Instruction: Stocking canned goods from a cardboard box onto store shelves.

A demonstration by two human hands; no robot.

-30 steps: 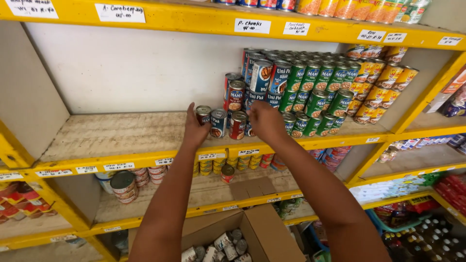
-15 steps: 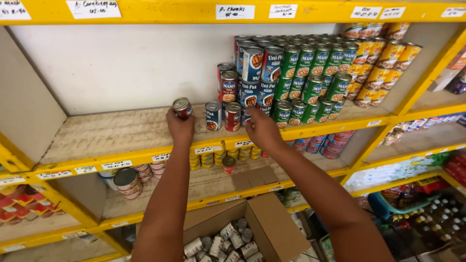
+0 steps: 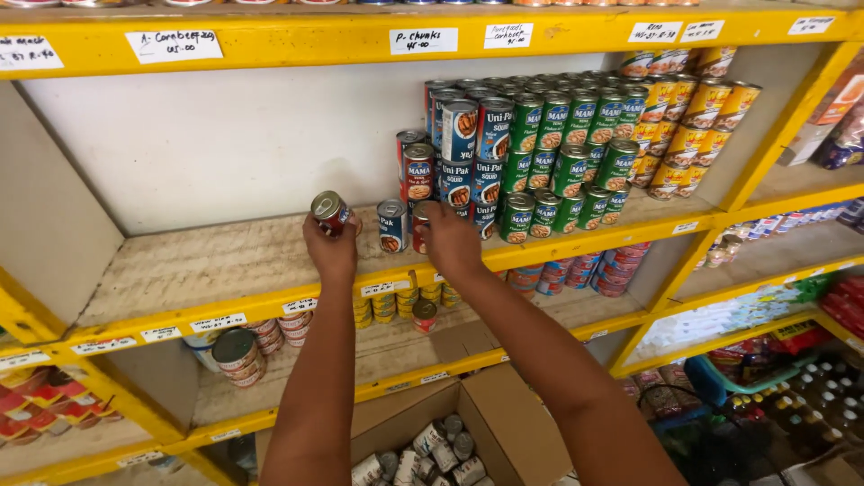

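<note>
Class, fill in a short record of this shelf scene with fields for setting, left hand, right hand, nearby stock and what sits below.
Setting: yellow shelf with a wooden board
Left hand: holds a small red can, tilted, above the board
Right hand: on a red can standing beside a blue can
Nearby stock: stacked green cans and yellow cans
Below: open cardboard box holding cans
</note>
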